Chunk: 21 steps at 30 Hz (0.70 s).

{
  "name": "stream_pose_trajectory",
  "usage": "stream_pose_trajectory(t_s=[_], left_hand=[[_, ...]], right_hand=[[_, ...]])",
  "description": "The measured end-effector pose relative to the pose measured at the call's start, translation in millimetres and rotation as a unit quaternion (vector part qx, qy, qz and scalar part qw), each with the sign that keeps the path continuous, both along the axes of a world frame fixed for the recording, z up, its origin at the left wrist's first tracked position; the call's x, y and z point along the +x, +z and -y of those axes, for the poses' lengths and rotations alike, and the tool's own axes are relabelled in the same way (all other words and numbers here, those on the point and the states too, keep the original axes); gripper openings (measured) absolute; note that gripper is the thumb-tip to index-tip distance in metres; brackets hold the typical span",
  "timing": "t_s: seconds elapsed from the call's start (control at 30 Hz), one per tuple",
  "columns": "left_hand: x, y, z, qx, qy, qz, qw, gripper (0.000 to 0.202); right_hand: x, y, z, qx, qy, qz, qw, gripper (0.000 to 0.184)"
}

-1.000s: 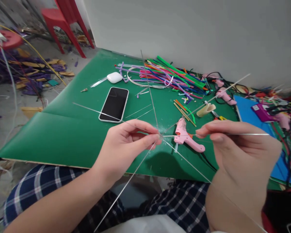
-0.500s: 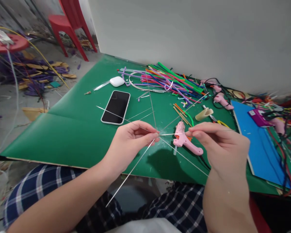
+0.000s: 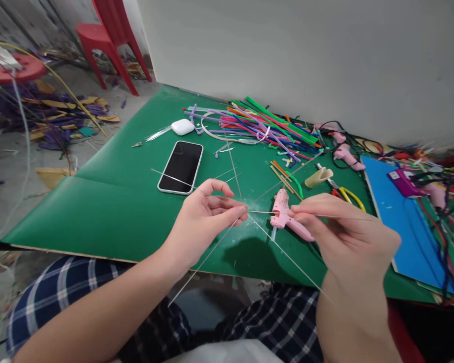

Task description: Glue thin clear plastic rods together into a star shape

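Note:
Several thin, pale wires (image 3: 298,267) spread like spokes from one centre above the green table. My left hand (image 3: 200,217) is closed in a pinch at that centre, its fingertips covering the joint. One spoke runs right, where the thumb and forefinger of my right hand (image 3: 348,222) pinch it; its free end extends past the knuckles. Beneath the right fingertips, a pink glue gun (image 3: 281,201) lies on the table with a clear glue stick showing at its end. Whether the wires are glued at the centre is hidden by my fingers.
A phone (image 3: 180,166) and a white case (image 3: 182,127) lie left on the green table (image 3: 109,212). Behind is a heap of coloured pipe cleaners (image 3: 265,123). Yellow-handled pliers (image 3: 351,196), a beige tube piece (image 3: 318,177) and a blue board (image 3: 401,217) are at right.
My right hand has shifted slightly right and down along its spoke. The wire spokes have tilted a little, the lower right one swinging downward. My left hand keeps its pinch, with its forefinger raised more.

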<state>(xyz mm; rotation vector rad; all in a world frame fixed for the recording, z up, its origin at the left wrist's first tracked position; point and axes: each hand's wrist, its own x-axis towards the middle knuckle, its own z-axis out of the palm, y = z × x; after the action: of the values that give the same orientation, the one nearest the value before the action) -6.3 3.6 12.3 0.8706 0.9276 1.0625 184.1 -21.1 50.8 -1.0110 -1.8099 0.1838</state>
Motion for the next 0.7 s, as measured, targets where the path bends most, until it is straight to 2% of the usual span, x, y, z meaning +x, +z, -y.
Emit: stream_pose_trajectory(t_s=[0.7], left_hand=[[-0.3,3.0,1.5,0.000,-0.006,-0.005,1.000,0.027]], right_hand=[[-1.1,-1.3,-1.2,0.029,-0.019,0.033,0.999,0.020]])
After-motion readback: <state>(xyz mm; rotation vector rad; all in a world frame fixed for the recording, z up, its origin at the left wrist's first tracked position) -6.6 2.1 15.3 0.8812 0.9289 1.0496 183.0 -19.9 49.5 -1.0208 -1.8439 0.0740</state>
